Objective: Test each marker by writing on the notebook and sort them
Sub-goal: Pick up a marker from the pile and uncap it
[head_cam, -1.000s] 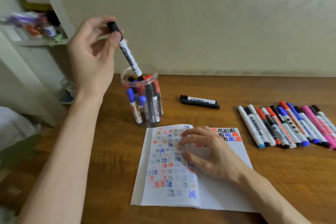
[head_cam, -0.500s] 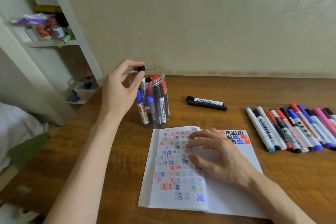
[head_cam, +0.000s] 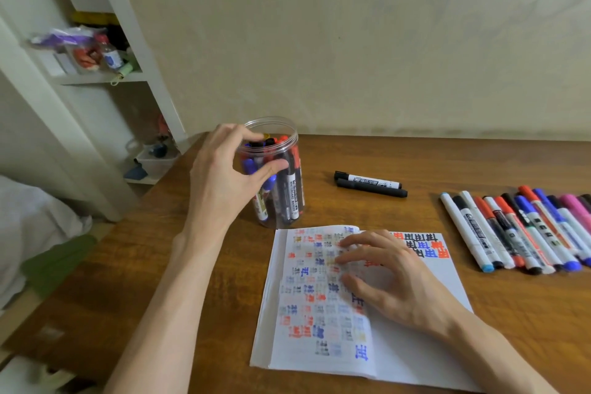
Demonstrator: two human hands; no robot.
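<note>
Clear plastic jar [head_cam: 281, 121] stands at the far left of the wooden table [head_cam: 447, 163], and the markers [head_cam: 292, 192] packed in it stand nearly upright, long axes vertical, caps mostly up. A second ago the left hand [head_cam: 224, 176] held a black-capped marker high above this jar; now that marker is down among the others. The hand sits at the jar's mouth, fingertips curved over the rim, thumb [head_cam: 271, 168] against the near wall; whether it actually grips the jar I cannot tell. Just nearer lies the open notebook [head_cam: 415, 345], its spine running away from the person. The right hand [head_cam: 403, 285] rests on it as before, fingers spread and lightly bent, pressing the pages flat. Beyond it, two black markers [head_cam: 367, 184] lie side by side, pointing left-right. Farthest right, a row of sorted markers [head_cam: 518, 233] lies parallel, slanting from far-left to near-right.
</note>
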